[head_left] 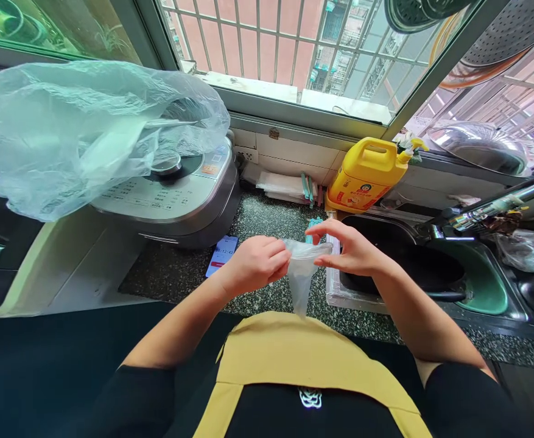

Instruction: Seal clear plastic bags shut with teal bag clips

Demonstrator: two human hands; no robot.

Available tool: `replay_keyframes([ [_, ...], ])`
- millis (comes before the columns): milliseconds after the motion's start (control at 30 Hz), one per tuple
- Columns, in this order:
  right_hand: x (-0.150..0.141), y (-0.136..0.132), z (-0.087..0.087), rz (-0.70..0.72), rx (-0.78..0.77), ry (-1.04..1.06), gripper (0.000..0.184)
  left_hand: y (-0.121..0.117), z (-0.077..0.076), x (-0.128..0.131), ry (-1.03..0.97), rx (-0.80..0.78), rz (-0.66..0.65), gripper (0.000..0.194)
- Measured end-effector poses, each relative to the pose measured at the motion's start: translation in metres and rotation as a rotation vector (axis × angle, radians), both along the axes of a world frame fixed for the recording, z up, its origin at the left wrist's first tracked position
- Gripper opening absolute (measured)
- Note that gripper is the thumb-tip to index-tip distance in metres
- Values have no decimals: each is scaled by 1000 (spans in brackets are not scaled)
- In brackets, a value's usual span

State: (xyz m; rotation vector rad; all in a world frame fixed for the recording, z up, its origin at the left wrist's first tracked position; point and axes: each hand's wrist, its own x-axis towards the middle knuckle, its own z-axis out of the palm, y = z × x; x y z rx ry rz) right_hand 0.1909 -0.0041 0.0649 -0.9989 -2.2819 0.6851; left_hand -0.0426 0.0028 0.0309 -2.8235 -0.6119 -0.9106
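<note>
A small, translucent plastic bag (301,274) hangs in front of my yellow apron, over the counter's front edge. Its upper left corner is pinched in my left hand (263,260), whose fingers are closed. At the bag's right side, my right hand (346,246) has its thumb and forefinger spread apart around the bag's upper edge. The thumb tip is close to the plastic; whether it touches I cannot tell. Nothing can be made out inside the bag. Beyond my left hand a phone (222,254) lies on the speckled counter (267,219) with its screen lit.
A rice cooker (179,194) stands at left, partly covered by a large plastic bag (66,140). Against the wall lie flat plastic packs (280,185) with teal clips. A yellow jug (362,176) stands behind the sink (508,261), where a black pan (404,261) rests.
</note>
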Motion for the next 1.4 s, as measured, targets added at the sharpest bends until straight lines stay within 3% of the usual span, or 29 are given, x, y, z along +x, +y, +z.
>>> replay_keyframes([
  [67,-1,1,0,-9,11,-2,14,0,0,-1,7,-37,2,27],
  [133,-2,1,2,-26,3,30,19,0,-1,-2,-46,-114,-5,28],
  [267,-4,-3,8,-76,-85,96,17,2,-7,-2,-432,-428,-33,35],
  [333,-6,-3,10,-123,-141,143,17,3,-9,2,-628,-578,-46,49],
  [433,-7,-4,11,-182,-201,202,19,4,-9,12,-693,-661,-23,65],
  [567,-9,-4,9,-218,-252,242,24,5,-6,25,-698,-761,51,34],
  [767,-7,-4,-2,-267,-266,460,35,7,-3,25,-818,-990,-6,27],
  [900,-12,-4,-15,-303,-294,559,34,8,-4,24,-839,-1024,-11,28],
  [1033,-18,-7,-20,-362,-206,567,34,8,-10,22,-771,-1018,16,32],
  [1100,-19,-9,-18,-364,-153,495,33,8,-11,21,-733,-920,66,32],
  [1200,-22,-11,-12,-341,-86,353,29,7,-4,20,-646,-647,152,42],
  [1267,-24,-11,-8,-318,-52,295,27,7,3,22,-551,-528,147,31],
  [1333,-27,-11,-8,-300,-32,289,23,7,7,23,-516,-521,101,12],
  [1400,-29,-11,-11,-294,-18,319,17,8,7,23,-570,-581,63,13],
])
